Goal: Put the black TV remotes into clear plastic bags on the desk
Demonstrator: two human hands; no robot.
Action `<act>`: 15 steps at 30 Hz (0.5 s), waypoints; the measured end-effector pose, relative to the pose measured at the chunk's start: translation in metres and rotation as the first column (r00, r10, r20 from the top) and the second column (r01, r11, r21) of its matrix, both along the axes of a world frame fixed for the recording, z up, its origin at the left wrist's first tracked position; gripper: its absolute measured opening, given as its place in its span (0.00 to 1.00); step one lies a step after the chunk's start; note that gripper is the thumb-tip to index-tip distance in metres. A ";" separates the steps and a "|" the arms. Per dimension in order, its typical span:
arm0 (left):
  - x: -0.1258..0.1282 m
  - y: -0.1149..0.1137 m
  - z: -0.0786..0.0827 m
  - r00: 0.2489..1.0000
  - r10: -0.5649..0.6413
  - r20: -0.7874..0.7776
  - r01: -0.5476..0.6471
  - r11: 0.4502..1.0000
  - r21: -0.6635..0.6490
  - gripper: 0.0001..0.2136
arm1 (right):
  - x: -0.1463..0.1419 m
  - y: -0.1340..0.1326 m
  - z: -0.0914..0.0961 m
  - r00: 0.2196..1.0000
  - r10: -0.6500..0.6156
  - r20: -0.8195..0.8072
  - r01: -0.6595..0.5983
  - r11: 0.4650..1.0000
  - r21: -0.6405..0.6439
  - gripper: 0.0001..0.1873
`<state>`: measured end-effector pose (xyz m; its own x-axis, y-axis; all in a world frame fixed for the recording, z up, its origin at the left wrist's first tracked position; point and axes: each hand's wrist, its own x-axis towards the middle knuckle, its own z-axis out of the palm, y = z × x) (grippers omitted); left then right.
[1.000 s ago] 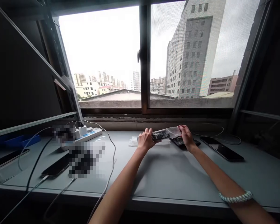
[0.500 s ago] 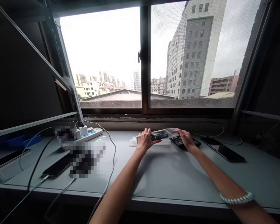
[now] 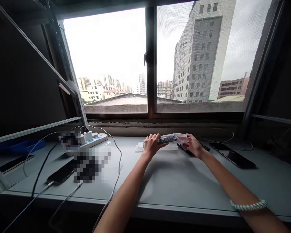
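Over the back of the desk, my left hand (image 3: 151, 145) is closed around the left part of a clear plastic bag (image 3: 181, 137). A dark flat item (image 3: 167, 139) shows through the film; its kind is not clear. My right hand (image 3: 194, 145) pinches the bag's right end, fingers bent. Below the right hand lies a black device with rows of buttons (image 3: 184, 149), partly covered by that hand. More clear plastic wrapping (image 3: 171, 147) lies under the bag on the desk.
To the right lies a black smartphone (image 3: 232, 155) with a white cable behind it. At left are a plugged power strip (image 3: 97, 139), a cabled phone (image 3: 60, 173), another phone (image 3: 16, 163) and a blue tray (image 3: 26, 146). A window stands behind the desk (image 3: 184, 187).
The bag's right end has been drawn slightly to the right by my right hand. The dark item in it now looks tilted and narrower. My left hand has barely moved.
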<state>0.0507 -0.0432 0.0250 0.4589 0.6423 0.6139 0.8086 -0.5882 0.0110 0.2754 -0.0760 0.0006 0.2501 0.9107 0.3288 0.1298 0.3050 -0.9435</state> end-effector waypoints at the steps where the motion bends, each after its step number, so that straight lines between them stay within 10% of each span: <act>1: 0.000 0.000 0.000 1.000 0.007 0.008 -0.007 1.000 0.000 0.23 | 0.000 -0.001 0.002 0.996 0.044 -0.083 -0.046 0.998 -0.030 0.21; 15: -0.006 0.002 -0.003 0.998 -0.053 0.018 0.055 0.982 -0.179 0.20 | -0.004 -0.008 0.002 0.970 0.162 -0.179 -0.192 0.967 -0.166 0.18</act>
<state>0.0451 -0.0412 0.0215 0.4885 0.7170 0.4973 0.7747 -0.6186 0.1309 0.2719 -0.0842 0.0028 0.1156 0.9857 0.1230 -0.0710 0.1317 -0.9887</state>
